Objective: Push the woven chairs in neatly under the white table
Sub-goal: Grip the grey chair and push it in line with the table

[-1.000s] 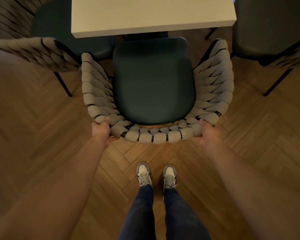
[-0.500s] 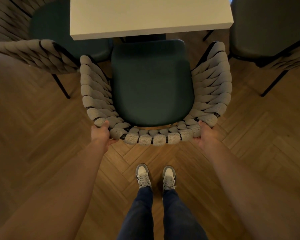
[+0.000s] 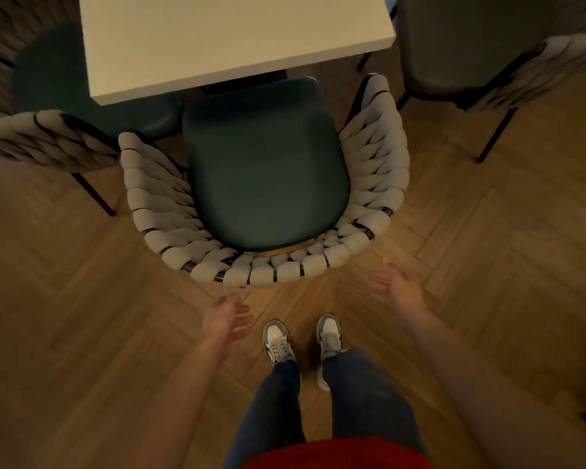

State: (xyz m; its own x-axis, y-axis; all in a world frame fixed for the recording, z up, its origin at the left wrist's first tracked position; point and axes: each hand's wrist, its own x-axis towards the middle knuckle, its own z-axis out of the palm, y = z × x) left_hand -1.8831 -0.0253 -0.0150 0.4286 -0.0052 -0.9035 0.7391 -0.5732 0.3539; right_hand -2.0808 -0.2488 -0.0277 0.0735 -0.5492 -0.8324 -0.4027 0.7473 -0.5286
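A woven chair (image 3: 268, 184) with a grey rope back and dark green seat stands in front of me, its front edge tucked just under the white table (image 3: 230, 38). My left hand (image 3: 229, 318) hangs below the chair's back rim, fingers loose, holding nothing. My right hand (image 3: 394, 286) is off the rim to the lower right, fingers relaxed and blurred. Neither hand touches the chair. A second woven chair (image 3: 48, 106) sits at the left, partly under the table. A third woven chair (image 3: 487, 49) stands at the right.
Herringbone wooden floor (image 3: 82, 299) surrounds the chairs. My feet in grey and white sneakers (image 3: 301, 336) stand just behind the middle chair. Black chair legs (image 3: 93, 194) angle out at the left and at the right (image 3: 496, 135).
Both hands have let go of the chair's back rim and pulled back toward me. The view has tilted and shifted, so the chair sits skewed in the frame.
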